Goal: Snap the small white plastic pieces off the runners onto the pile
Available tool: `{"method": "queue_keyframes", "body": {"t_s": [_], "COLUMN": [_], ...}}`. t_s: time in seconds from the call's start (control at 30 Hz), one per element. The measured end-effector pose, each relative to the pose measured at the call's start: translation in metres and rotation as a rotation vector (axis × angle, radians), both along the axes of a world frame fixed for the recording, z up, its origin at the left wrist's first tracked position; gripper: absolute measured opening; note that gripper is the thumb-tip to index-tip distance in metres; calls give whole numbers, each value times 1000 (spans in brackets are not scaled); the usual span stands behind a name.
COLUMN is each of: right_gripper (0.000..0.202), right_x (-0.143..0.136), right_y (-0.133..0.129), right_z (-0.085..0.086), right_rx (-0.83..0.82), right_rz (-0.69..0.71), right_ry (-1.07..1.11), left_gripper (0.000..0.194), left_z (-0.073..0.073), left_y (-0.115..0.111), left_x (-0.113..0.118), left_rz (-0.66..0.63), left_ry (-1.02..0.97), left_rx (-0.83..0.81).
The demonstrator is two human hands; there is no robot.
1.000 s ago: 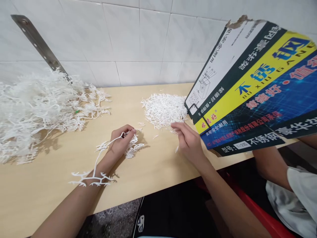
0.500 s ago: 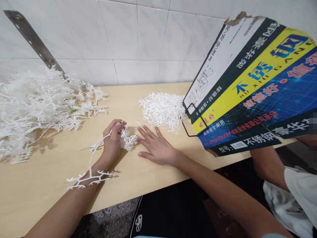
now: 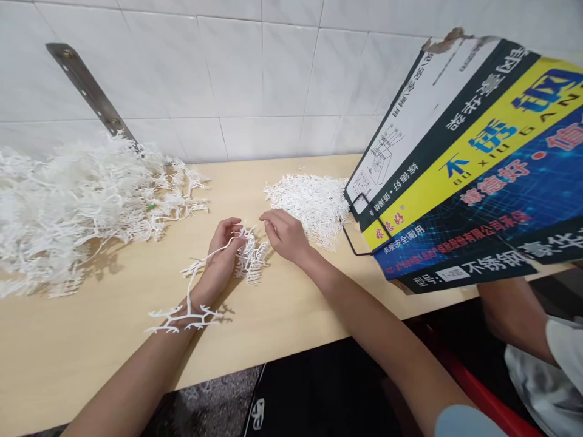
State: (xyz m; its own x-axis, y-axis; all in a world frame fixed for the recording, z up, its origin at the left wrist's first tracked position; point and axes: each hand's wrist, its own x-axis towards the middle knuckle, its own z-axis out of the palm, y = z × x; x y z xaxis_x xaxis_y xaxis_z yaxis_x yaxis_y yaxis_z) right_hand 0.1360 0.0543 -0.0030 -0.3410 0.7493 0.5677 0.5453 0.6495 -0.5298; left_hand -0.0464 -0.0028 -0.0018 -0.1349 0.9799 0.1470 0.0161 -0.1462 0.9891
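Observation:
My left hand (image 3: 223, 249) is closed around a bunch of white branched plastic sprues (image 3: 250, 258), low over the table. One long forked stem (image 3: 189, 303) hangs back from it across my left wrist. Just to the right of the bunch is my right hand (image 3: 286, 235), its fingers curled in and the thumb close to the index finger. Whether anything small sits between those fingertips is hidden. Behind my right hand lies a heap of small white plastic pieces (image 3: 307, 200). A large tangled pile of white sprues (image 3: 77, 206) fills the left side.
A printed cardboard box (image 3: 455, 176) stands tilted on the right, a black wire frame (image 3: 357, 243) at its lower corner. A metal bracket (image 3: 91, 88) is fixed to the tiled wall (image 3: 264, 67). Beyond the box, another person's arm (image 3: 517, 318) shows over the wooden table's (image 3: 255, 340) edge.
My right hand has gone from flat and spread on the table to curled and raised beside the bunch. My left hand still holds the sprues. The view has shifted slightly left.

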Motion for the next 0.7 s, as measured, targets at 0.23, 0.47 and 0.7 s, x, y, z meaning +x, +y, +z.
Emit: {"method": "queue_keyframes", "body": {"t_s": [0.23, 0.47, 0.7], "right_gripper": [29, 18, 15], "right_x": [-15, -28, -22], "right_y": [-11, -22, -8], "right_z": [0, 5, 4], "right_rx": [-497, -496, -697], "right_rz": [220, 115, 264], "right_ry": [338, 263, 813], "left_gripper": [26, 40, 33], "left_z": [0, 6, 5], "left_y": [5, -3, -1], "left_x": [-8, 4, -5], "left_rz": [142, -80, 75], "left_ry": [105, -49, 37], "left_rx": [27, 101, 90]}}
